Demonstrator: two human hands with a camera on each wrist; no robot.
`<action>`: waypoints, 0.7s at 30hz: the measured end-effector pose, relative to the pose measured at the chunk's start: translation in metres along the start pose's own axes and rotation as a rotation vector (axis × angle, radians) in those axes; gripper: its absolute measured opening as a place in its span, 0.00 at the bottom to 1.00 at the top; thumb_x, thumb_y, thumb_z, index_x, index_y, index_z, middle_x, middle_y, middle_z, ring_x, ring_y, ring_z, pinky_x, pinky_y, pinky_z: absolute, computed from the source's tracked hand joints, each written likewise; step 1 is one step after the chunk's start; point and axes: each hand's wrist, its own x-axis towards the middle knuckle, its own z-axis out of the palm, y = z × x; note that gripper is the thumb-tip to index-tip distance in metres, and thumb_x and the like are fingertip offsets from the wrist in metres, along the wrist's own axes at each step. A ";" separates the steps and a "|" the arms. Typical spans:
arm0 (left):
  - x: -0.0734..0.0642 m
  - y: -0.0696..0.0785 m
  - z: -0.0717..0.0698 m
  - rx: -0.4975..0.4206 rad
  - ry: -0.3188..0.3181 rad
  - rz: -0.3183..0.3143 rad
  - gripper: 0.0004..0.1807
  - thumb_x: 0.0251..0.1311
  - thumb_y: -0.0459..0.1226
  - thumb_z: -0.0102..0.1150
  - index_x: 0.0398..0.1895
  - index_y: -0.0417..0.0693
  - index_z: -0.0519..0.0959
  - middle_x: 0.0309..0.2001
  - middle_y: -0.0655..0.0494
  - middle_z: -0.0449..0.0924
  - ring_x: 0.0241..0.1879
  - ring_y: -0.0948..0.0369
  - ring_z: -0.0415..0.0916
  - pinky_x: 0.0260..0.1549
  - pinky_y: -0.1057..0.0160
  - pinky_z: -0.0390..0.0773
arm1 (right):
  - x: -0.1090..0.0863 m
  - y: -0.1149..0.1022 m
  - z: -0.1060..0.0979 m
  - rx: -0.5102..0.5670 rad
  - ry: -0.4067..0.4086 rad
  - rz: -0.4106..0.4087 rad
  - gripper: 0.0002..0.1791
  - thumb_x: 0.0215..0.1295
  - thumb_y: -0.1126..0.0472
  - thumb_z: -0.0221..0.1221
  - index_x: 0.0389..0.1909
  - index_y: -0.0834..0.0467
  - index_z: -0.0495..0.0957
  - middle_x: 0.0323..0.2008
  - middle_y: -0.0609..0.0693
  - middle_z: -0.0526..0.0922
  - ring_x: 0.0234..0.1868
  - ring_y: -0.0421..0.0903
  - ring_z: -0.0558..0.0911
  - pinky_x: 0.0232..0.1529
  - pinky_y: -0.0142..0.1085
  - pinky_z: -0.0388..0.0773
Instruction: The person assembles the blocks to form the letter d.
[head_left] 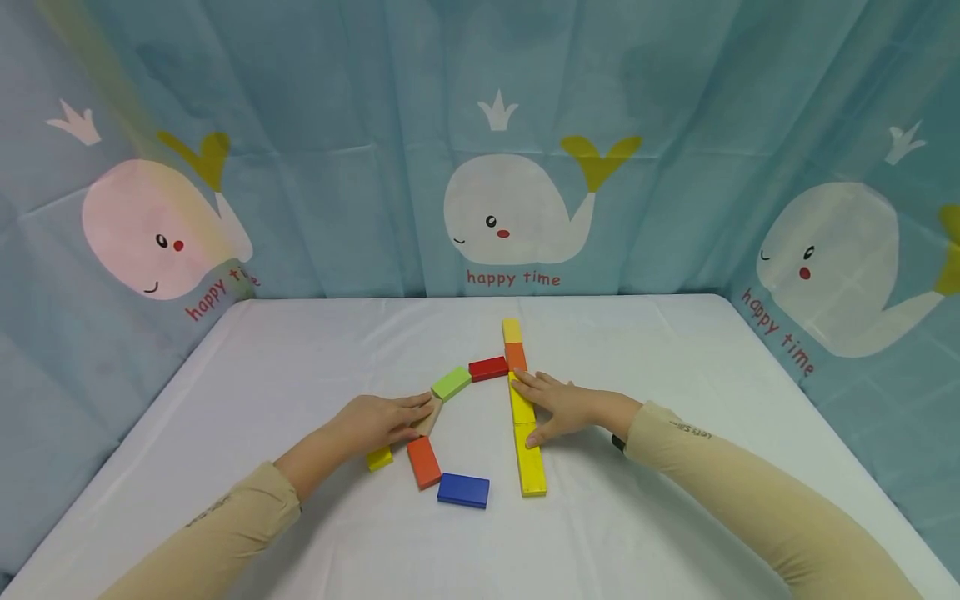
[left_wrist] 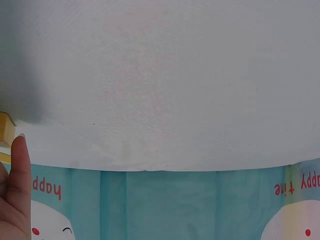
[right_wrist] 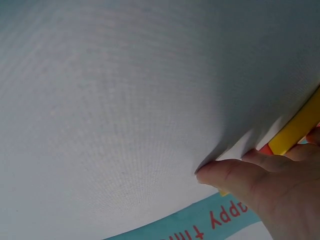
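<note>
My left hand (head_left: 375, 421) touches a plain wooden block (head_left: 431, 419), its fingers extended along the block's left side and partly covering it. Straight in the left wrist view, one finger (left_wrist: 21, 165) is beside a tan block (left_wrist: 6, 129). Spread fingers of my right hand (head_left: 558, 404) rest on two yellow blocks (head_left: 522, 400) set end to end. In the right wrist view the thumb (right_wrist: 225, 175) sticks out from a yellow block (right_wrist: 297, 122). A yellow block (head_left: 379, 458) peeks out below the left hand.
A curve of blocks holds a red (head_left: 488, 368), a green (head_left: 452, 383), an orange (head_left: 424, 462) and a blue one (head_left: 463, 491). Beyond the yellow pair lie another orange block (head_left: 516, 357) and a pale yellow one (head_left: 512, 331). A whale-print curtain (head_left: 345, 208) borders the white table (head_left: 300, 350).
</note>
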 end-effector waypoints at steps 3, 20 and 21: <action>-0.001 0.002 0.000 -0.001 0.015 0.006 0.27 0.66 0.48 0.58 0.66 0.49 0.73 0.66 0.54 0.70 0.48 0.54 0.81 0.36 0.61 0.80 | 0.001 0.001 0.000 -0.004 -0.002 -0.002 0.56 0.57 0.37 0.64 0.78 0.50 0.42 0.78 0.46 0.35 0.76 0.56 0.39 0.67 0.66 0.40; -0.029 0.025 -0.002 0.019 0.131 0.070 0.23 0.62 0.49 0.62 0.57 0.48 0.81 0.58 0.53 0.78 0.11 0.67 0.55 0.14 0.72 0.60 | 0.003 0.003 0.002 -0.014 0.001 0.014 0.56 0.56 0.36 0.63 0.78 0.48 0.42 0.78 0.44 0.35 0.76 0.55 0.38 0.67 0.66 0.40; -0.033 0.027 -0.002 0.022 0.159 0.103 0.23 0.60 0.49 0.63 0.55 0.48 0.82 0.57 0.54 0.79 0.10 0.68 0.56 0.14 0.73 0.59 | 0.003 0.003 0.002 -0.015 0.000 0.016 0.56 0.56 0.36 0.63 0.78 0.48 0.42 0.78 0.44 0.35 0.76 0.55 0.38 0.67 0.66 0.40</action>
